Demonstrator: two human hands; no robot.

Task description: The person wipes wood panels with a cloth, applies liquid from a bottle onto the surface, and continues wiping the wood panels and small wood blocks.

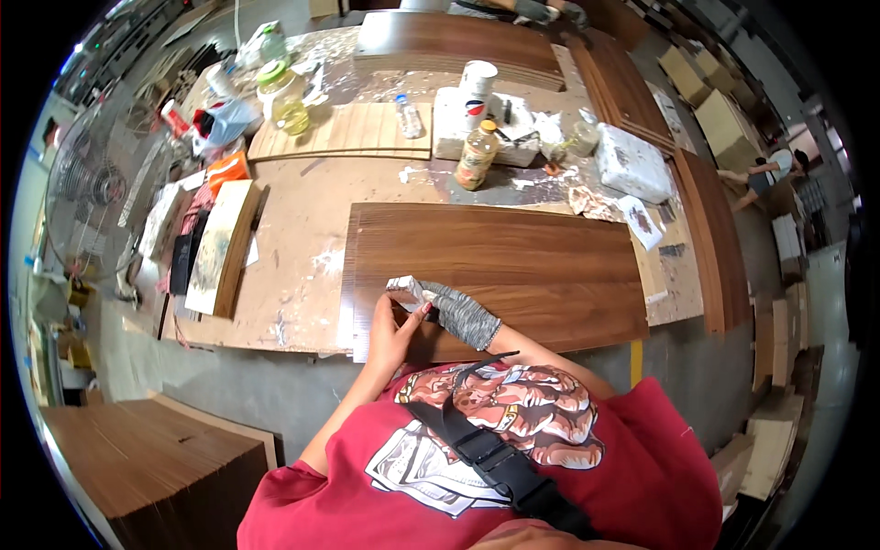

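Over the near left part of a dark brown wood-grain panel [513, 266], my two hands meet. My bare left hand [390, 332] pinches a small whitish-grey, crumpled-looking piece [403, 288] between thumb and fingers; its exact kind is unclear. Fingers of my right hand [463, 316], in a grey knitted glove or sleeve, are curled against the right end of that piece. A small dark bit shows by the right fingertips, too small to name. The panel lies flat and reaches the near edge of the workbench [293, 238].
Beyond the panel stand a bottle of amber liquid [478, 156], a white cup [478, 82] and a white wrapped block [633, 162]. A wooden block [223, 247] lies at left, near a fan [87, 183]. Brown panels [710, 243] line the right edge. Another person's gloved hands [550, 11] show far off.
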